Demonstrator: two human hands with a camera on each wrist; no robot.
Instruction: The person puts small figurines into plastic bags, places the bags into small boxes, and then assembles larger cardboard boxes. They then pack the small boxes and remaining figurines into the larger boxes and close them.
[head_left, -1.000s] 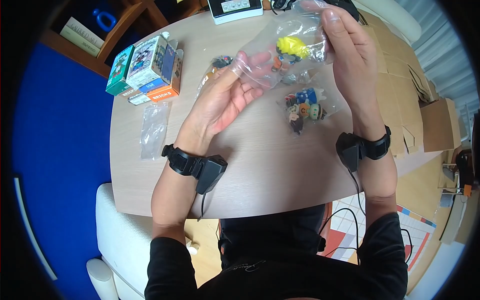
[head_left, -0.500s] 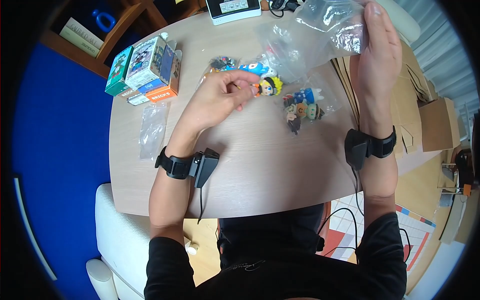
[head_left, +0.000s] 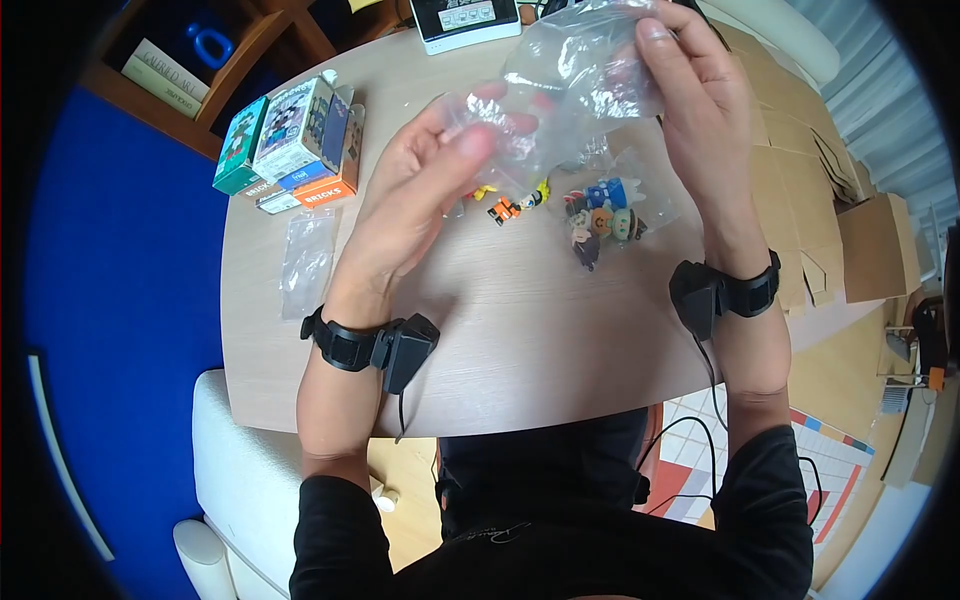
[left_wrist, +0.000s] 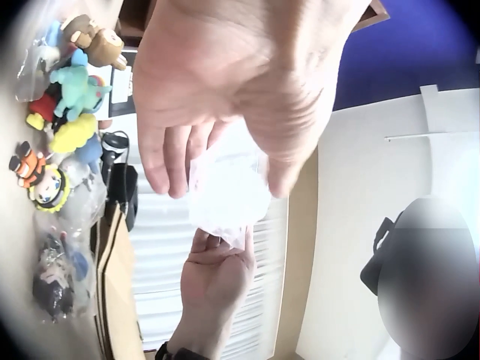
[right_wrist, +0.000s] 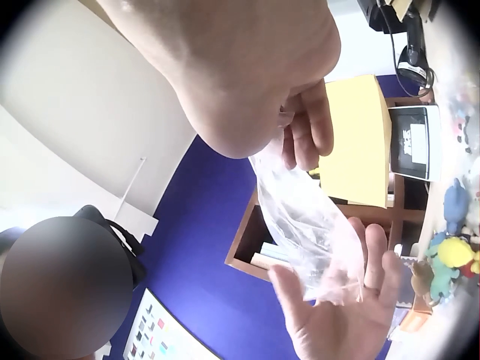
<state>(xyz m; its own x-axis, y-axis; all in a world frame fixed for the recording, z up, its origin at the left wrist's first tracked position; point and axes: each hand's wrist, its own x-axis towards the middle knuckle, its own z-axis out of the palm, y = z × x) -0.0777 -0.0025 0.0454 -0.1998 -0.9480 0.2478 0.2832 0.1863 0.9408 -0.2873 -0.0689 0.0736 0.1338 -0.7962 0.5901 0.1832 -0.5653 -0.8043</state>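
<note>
A clear plastic bag (head_left: 590, 75) is held up over the far part of the table, and my right hand (head_left: 695, 100) pinches its right end. My left hand (head_left: 410, 185) is at the other end, thumb and fingers spread apart around the film, as the right wrist view shows. Below the bag, a small toy figure (head_left: 508, 210) in orange with yellow hair lies on the table. Several more toy figures, among them a teal one (left_wrist: 75, 88) and a brown one (left_wrist: 94, 41), lie beside it in the left wrist view, mostly hidden by my hand in the head view.
Right of the loose figures lies a clear bag of figures (head_left: 605, 215). A flat clear bag (head_left: 307, 255) is at the left, below stacked toy boxes (head_left: 295, 135). A white-framed screen device (head_left: 468, 25) stands at the back, and flattened cardboard (head_left: 790, 180) at the right.
The yellow-haired figure has come out of the bag and lies on the table. My left hand went down to it, let go and rose to the bag. The right hand swung right and back.
</note>
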